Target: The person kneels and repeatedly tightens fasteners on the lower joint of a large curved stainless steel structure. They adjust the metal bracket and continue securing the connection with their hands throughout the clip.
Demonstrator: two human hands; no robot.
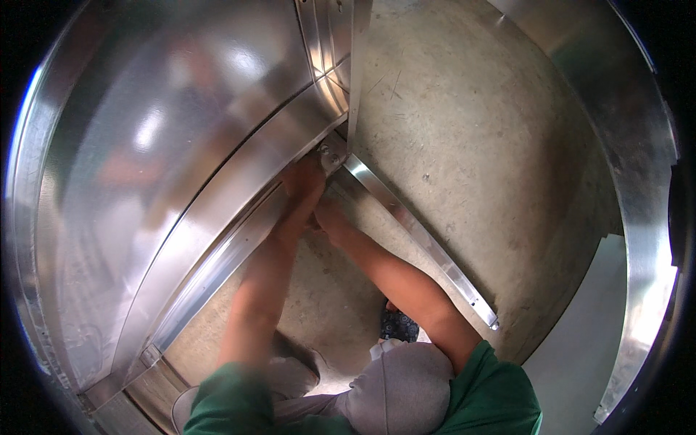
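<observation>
Both my arms reach forward to the low corner of a shiny stainless-steel panel (239,138). My left hand (306,177) is at a small metal corner bracket (333,152); shadow and blur hide its fingers. Just behind and below it, my right hand (328,216) looks closed, its fingers curled under the left wrist. What it holds, if anything, is hidden. From the bracket a long, narrow metal bar (420,235) slants toward the near right, low over the concrete floor. Another metal rail (217,279) follows the panel's lower edge toward the near left.
A curved metal wall (631,181) bounds the right side, with a pale flat sheet (580,319) beside it. An upright metal edge (355,72) rises beyond the bracket. Between them lies bare concrete floor (478,130). My knee (399,388) and a patterned dark shoe (399,325) are close by.
</observation>
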